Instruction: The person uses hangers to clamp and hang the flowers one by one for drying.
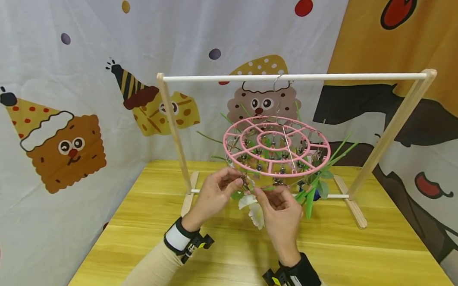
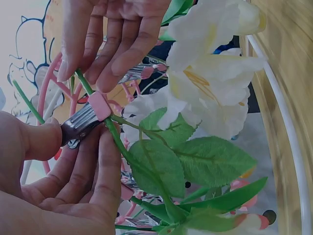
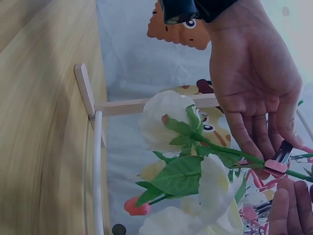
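My left hand (image 1: 216, 194) pinches a metal clip with pink tips (image 2: 88, 117), thumb on one side and fingers behind. The clip's tips sit across the green stem of a white artificial flower (image 3: 168, 120), whose bloom hangs toward the table. Thumb and fingers of my right hand (image 1: 283, 210) pinch that stem just past the clip. Close by hangs a white lily (image 2: 210, 93) with green leaves. Over both hands is a round pink clip hanger (image 1: 270, 167), hooked on a rack's white rod (image 1: 224, 78).
Several green-stemmed flowers and metal clips crowd beneath the hanger, with long leaves (image 1: 311, 195) sticking out at its right. Wooden posts (image 1: 392, 134) and feet (image 1: 350, 205) of the rack stand on the wood-grain table (image 1: 223, 255). A printed cartoon cloth (image 1: 181, 24) hangs behind.
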`<control>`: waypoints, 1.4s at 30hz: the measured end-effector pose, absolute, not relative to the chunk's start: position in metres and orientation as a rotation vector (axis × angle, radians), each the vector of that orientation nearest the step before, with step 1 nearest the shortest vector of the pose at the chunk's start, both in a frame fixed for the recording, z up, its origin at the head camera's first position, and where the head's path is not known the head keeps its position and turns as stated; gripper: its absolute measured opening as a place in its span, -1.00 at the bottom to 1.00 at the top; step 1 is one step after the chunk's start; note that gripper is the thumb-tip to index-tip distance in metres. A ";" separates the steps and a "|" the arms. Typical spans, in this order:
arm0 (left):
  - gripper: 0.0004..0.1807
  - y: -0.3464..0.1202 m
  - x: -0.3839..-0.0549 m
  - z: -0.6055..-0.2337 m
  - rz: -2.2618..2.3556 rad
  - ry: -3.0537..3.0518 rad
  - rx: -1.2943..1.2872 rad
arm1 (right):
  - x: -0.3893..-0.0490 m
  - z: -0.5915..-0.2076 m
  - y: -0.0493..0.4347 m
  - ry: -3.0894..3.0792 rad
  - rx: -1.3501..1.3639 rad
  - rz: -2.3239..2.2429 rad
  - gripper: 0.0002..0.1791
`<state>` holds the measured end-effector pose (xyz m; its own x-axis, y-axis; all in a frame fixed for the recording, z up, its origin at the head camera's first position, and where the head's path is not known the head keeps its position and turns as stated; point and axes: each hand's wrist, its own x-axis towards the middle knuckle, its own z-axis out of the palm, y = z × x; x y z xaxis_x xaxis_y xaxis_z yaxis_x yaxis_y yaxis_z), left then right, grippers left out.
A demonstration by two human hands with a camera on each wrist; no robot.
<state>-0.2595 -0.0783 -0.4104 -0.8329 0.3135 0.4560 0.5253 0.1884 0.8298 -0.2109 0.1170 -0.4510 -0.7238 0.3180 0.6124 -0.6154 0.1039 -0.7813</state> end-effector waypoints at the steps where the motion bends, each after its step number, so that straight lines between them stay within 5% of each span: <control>1: -0.77 -0.079 -0.259 -0.410 -1.708 -2.272 -0.811 | -0.210 -0.451 0.117 -1.695 0.301 1.694 -0.87; 28: -0.60 -0.104 -0.266 -0.412 -1.716 -2.314 -0.722 | -0.184 -0.468 0.131 -1.914 0.610 1.564 -0.72; 42: -0.57 -0.137 -0.266 -0.426 -1.511 -2.448 -0.636 | -0.177 -0.486 0.183 -1.920 0.809 1.260 -0.44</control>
